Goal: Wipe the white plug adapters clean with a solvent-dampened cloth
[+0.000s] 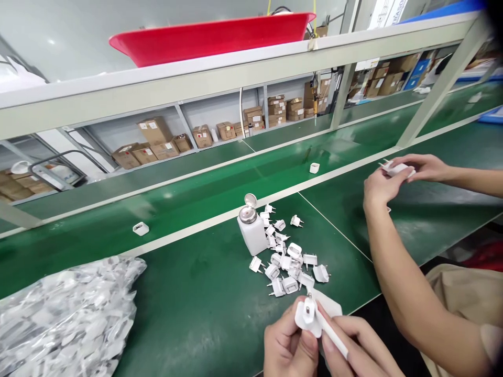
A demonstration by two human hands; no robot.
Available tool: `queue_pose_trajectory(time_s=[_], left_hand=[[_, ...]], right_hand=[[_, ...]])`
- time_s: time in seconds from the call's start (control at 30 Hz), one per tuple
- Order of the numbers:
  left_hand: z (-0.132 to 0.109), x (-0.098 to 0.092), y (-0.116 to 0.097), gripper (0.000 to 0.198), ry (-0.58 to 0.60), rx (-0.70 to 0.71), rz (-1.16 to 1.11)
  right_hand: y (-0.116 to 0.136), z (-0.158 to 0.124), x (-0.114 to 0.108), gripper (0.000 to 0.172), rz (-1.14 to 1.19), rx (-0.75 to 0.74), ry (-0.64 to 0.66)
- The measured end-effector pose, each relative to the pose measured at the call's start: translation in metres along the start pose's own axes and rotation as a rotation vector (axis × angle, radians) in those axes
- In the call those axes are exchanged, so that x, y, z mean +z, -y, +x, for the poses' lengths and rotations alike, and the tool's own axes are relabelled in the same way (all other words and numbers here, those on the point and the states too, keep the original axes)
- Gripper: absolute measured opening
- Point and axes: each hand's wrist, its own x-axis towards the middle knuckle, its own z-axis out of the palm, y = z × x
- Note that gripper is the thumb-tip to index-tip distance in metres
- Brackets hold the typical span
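Note:
At the bottom edge my left hand [288,345] pinches a white plug adapter [308,315] with its prongs pointing up. My right hand [356,348] is closed on a thin white stick [332,335] whose end rests against the adapter. Just beyond them several white plug adapters [288,259] lie in a loose pile on the green mat. A white dispenser bottle [251,230] with a metal top stands at the pile's left side.
A co-worker's two hands [387,180] at the right hold a white part. Clear plastic bags [65,314] are heaped at the left. Two single white parts [140,228] lie on the green conveyor belt [196,193]. A red tray [212,36] sits on the shelf above.

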Motion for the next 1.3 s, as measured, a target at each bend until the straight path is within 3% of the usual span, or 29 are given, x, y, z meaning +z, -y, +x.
queue_pose_trajectory(time_s=[0.17, 0.33, 0.43, 0.57, 0.83, 1.03, 1.13, 1.3], left_hand=[[0.006, 0.0, -0.005, 0.043, -0.035, 0.283, 0.274], [0.006, 0.005, -0.013, 0.027, -0.13, 0.468, 0.483], [0.002, 0.008, -0.012, 0.027, -0.185, 0.594, 0.624], [-0.001, 0.012, -0.003, 0.045, -0.269, 0.81, 0.721], [0.009, 0.002, 0.004, 0.043, -0.44, 1.146, 1.055], [0.012, -0.011, 0.009, 0.036, -0.523, 1.181, 1.27], [0.011, -0.013, 0.01, 0.036, -0.494, 1.193, 1.26], [0.006, -0.016, 0.008, 0.036, -0.416, 1.183, 1.319]], right_hand=[[0.022, 0.011, -0.004, 0.046, -0.75, -0.85, -0.363], [0.072, 0.029, -0.01, 0.034, -1.383, -1.735, -0.425], [0.093, 0.036, -0.014, 0.031, -1.663, -2.072, -0.507], [0.097, 0.037, -0.017, 0.033, -1.944, -2.329, -0.647], [0.099, 0.031, -0.015, 0.038, -2.289, -2.544, -0.926], [0.09, 0.043, -0.021, 0.046, -2.446, -2.533, -1.074], [0.084, 0.062, -0.034, 0.031, -2.568, -2.427, -1.198], [0.091, 0.088, -0.079, 0.011, -2.875, -2.03, -1.411]])
